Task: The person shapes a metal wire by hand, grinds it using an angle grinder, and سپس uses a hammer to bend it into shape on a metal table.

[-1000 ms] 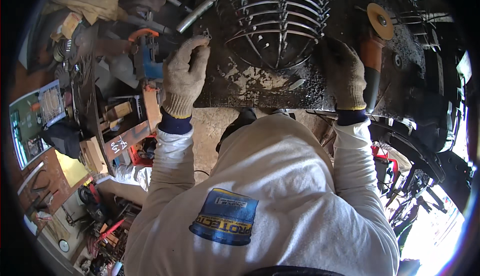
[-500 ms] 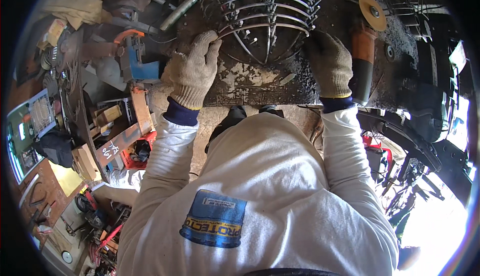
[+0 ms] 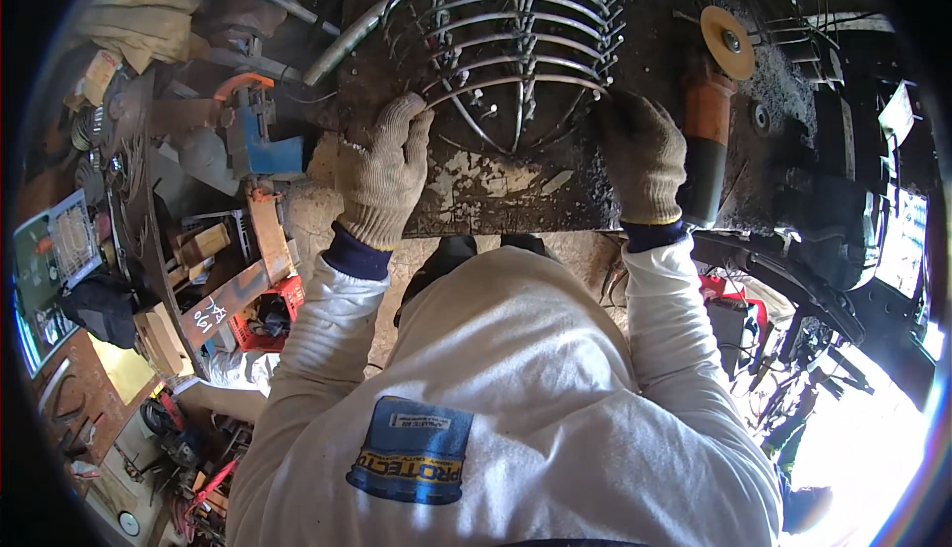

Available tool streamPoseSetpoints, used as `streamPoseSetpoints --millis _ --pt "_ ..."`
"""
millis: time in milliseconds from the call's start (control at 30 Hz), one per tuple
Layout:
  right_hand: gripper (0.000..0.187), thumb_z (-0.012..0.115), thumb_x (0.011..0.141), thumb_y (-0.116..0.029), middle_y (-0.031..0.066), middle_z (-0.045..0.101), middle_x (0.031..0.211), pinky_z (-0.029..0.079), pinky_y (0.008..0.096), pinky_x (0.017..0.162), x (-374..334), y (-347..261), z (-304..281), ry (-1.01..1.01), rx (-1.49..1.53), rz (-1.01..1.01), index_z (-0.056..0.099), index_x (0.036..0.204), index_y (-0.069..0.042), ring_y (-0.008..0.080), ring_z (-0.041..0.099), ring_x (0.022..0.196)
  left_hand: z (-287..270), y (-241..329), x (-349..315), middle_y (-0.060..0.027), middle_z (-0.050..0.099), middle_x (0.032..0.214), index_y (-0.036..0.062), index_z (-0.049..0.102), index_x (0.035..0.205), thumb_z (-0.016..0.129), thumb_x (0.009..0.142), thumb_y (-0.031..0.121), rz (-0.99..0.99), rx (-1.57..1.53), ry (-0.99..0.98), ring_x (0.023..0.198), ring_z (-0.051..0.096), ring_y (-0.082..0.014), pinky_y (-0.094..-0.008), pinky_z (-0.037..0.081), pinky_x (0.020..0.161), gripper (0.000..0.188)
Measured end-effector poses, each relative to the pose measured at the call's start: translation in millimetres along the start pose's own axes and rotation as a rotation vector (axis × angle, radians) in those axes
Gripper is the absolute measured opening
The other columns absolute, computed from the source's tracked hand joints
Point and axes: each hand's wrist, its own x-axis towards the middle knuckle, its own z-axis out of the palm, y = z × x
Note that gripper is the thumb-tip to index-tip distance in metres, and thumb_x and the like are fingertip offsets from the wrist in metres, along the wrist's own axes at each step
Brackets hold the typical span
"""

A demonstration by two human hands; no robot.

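A cage-like frame of curved metal rods (image 3: 523,19) lies on the dark, stained workbench (image 3: 486,178). Across its near end bows one thin rod (image 3: 521,80). My left hand (image 3: 385,165), in a beige knitted glove, pinches the left end of that rod between thumb and fingers. At the rod's right end is my right hand (image 3: 647,157), gloved too, its fingers closed and partly lost in shadow. Right of this hand lies an angle grinder (image 3: 708,116) with an orange and dark body and a tan disc (image 3: 727,42).
A thick metal pipe (image 3: 342,48) rests at the bench's far left. Left of the bench are a blue and orange tool (image 3: 266,140), a red crate (image 3: 268,317) and cluttered shelves. A small metal ring (image 3: 761,117) lies beyond the grinder. Loose rods (image 3: 813,26) crowd the far right.
The whole view has shifted, so the bench, frame and hands sit lower in the picture. Both hands stay at the ends of the thin rod.
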Motion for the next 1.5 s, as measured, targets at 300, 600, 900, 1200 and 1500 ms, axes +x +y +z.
streamPoseSetpoints --millis 300,600,900,1200,1500 --pt "0.022 0.073 0.092 -0.026 0.0147 0.074 0.098 0.055 0.045 0.081 4 -3 -7 -0.061 0.053 0.013 0.076 0.108 -0.011 0.0362 0.07 0.093 -1 2 4 -0.0127 0.072 0.1 0.0089 0.07 0.107 0.08 0.088 0.012 0.015 0.02 -0.01 0.088 0.071 -0.0336 -0.0402 0.057 0.078 0.022" --pt "0.018 0.073 0.092 -0.019 0.014 0.073 0.096 0.056 0.043 0.079 6 -9 -17 -0.125 0.145 -0.018 0.077 0.107 -0.01 0.0347 0.07 0.092 1 1 1 -0.0124 0.072 0.101 0.0082 0.07 0.106 0.08 0.088 0.009 -0.056 0.004 -0.045 0.089 0.07 -0.0321 -0.0396 0.058 0.078 0.021" --pt "0.018 0.074 0.091 -0.018 0.014 0.073 0.096 0.056 0.0433 0.078 6 -11 -21 -0.137 0.132 -0.009 0.076 0.106 -0.008 0.0353 0.07 0.09 3 2 -4 -0.0104 0.075 0.102 0.009 0.071 0.105 0.081 0.088 0.011 -0.104 0.033 -0.042 0.09 0.074 -0.0293 -0.0366 0.059 0.079 0.02" --pt "0.02 0.073 0.091 -0.019 0.0149 0.073 0.097 0.056 0.0432 0.079 8 -9 -21 -0.175 0.145 -0.013 0.076 0.108 -0.007 0.0356 0.07 0.091 2 6 -1 -0.0128 0.074 0.101 0.0071 0.071 0.103 0.08 0.088 0.008 -0.123 -0.006 -0.03 0.09 0.072 -0.0312 -0.0379 0.058 0.08 0.017" --pt "0.018 0.075 0.089 -0.009 0.014 0.071 0.092 0.056 0.0426 0.076 5 -12 -26 0.03 0.175 -0.108 0.074 0.107 -0.009 0.0349 0.069 0.086 -15 6 8 -0.0135 0.073 0.101 0.0034 0.069 0.103 0.08 0.088 0.004 -0.083 -0.186 -0.018 0.088 0.071 -0.0282 -0.0383 0.056 0.077 0.019"
